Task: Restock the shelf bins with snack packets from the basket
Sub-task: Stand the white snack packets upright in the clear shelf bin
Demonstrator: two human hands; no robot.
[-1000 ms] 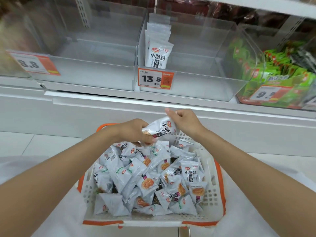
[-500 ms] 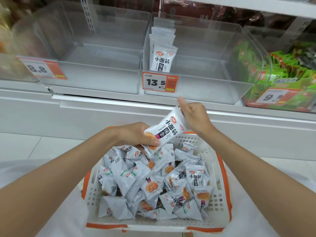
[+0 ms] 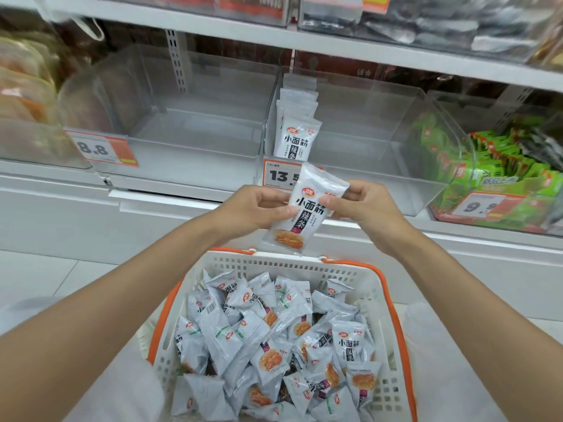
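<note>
A white snack packet [image 3: 304, 214] with black lettering hangs upright in front of the shelf edge, above the basket. My left hand [image 3: 256, 208] pinches its left side and my right hand [image 3: 365, 207] pinches its right side. Below, a white basket [image 3: 304, 263] with orange handles holds several matching packets [image 3: 274, 339]. A clear shelf bin [image 3: 380, 166] behind the held packet has a row of the same packets [image 3: 295, 132] standing along its left wall.
A clear bin [image 3: 189, 141] with an 8.8 price tag sits to the left. To the right a bin of green packets [image 3: 499, 178] carries a 9.9 tag. An upper shelf [image 3: 304, 41] overhangs the bins. White floor tiles lie to the left.
Both hands lifted the packet from just over the basket up to the shelf edge and turned it upright. The view tilted upward, so the bins look nearer.
</note>
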